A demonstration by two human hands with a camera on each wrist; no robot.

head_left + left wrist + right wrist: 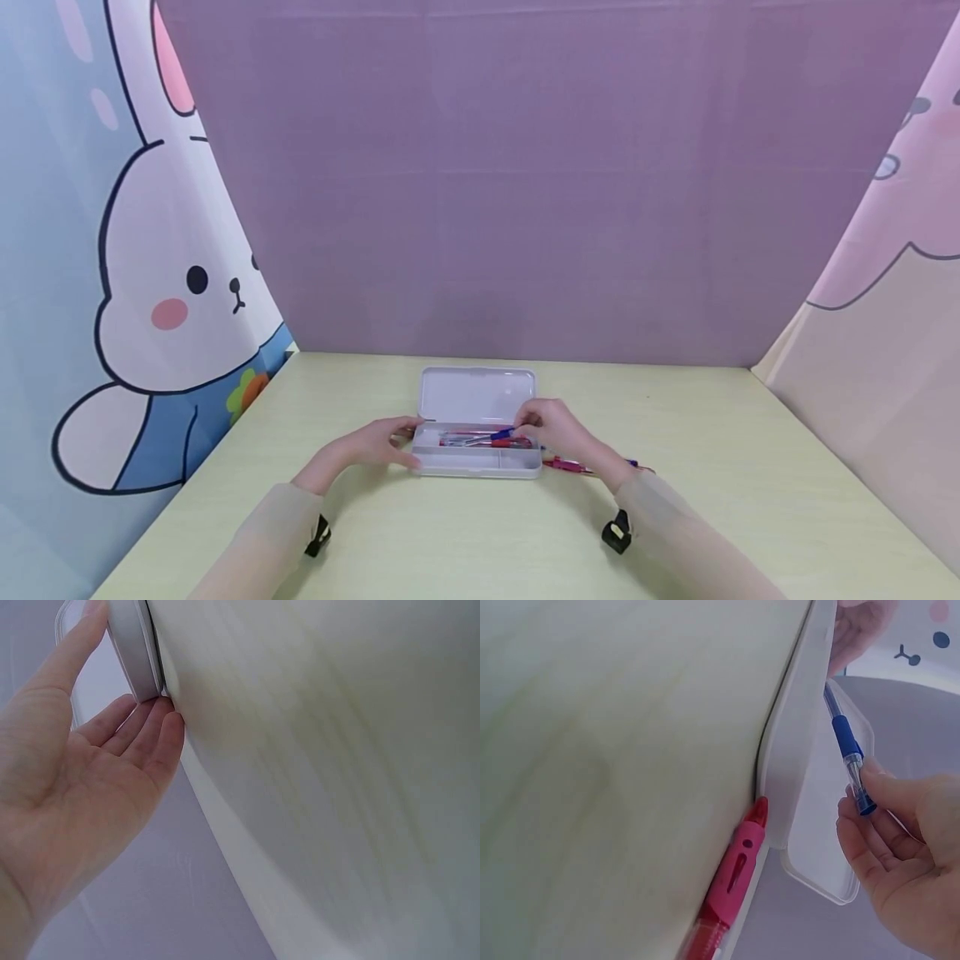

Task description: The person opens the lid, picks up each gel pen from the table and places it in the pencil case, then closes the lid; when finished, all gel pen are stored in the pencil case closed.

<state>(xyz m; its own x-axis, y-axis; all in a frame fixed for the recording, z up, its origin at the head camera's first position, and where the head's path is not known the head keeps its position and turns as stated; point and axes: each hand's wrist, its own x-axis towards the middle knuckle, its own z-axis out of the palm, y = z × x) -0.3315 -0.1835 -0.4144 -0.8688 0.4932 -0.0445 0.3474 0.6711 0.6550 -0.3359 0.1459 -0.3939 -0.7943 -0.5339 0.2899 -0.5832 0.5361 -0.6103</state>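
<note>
A white pencil case [457, 462] lies on the table, its lid [476, 396] folded back. My left hand [372, 442] grips the case's left end, thumb at the front side and fingers at the far corner. My right hand [551, 423] is above the right end of the case and pinches a blue pen [845, 739] near one end between thumb and fingers. The pen slants down toward the left, over the rear compartment. Several pens, one with red parts [517, 443], lie in that compartment. The divided front compartment shows its bare floor.
A pink pen [735, 874] lies on the table right of the case, its red end close to the case wall. Partly behind the right wrist lies more pen, with a dark blue part [633, 462]. A purple cloth [480, 183] hangs behind the table.
</note>
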